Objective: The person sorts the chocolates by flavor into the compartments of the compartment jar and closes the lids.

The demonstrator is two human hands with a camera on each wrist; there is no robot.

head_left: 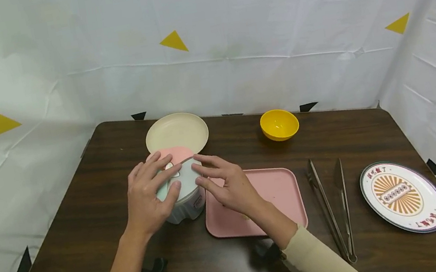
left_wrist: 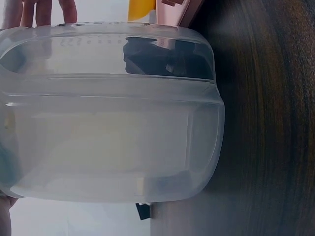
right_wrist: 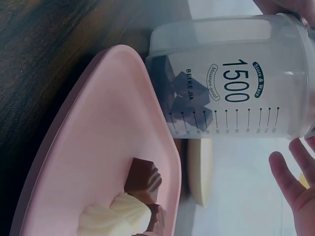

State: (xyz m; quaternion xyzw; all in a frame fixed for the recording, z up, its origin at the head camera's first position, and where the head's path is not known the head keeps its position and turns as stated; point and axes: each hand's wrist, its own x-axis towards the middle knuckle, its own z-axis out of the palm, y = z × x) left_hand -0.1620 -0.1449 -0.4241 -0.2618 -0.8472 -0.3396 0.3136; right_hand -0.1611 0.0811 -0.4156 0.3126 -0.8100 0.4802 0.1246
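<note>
In the head view the jar (head_left: 185, 212) stands just beside the tray's (head_left: 288, 196) left edge; the left hand (head_left: 148, 188) spreads over its lid (head_left: 186, 179), the right (head_left: 231, 185) reaches loose fingers to the lid's right edge, neither visibly gripping. Lid work seems in hand; next calls for even fingertip control. The left wrist view shows mostly jar wall. In the right wrist view dark pieces (right_wrist: 189, 93) lie at the jar's bottom.

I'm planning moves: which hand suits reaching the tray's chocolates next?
Probably the right hand: its forearm crosses above the pink tray; the left hand is farther away, over the canister's lid.
</note>
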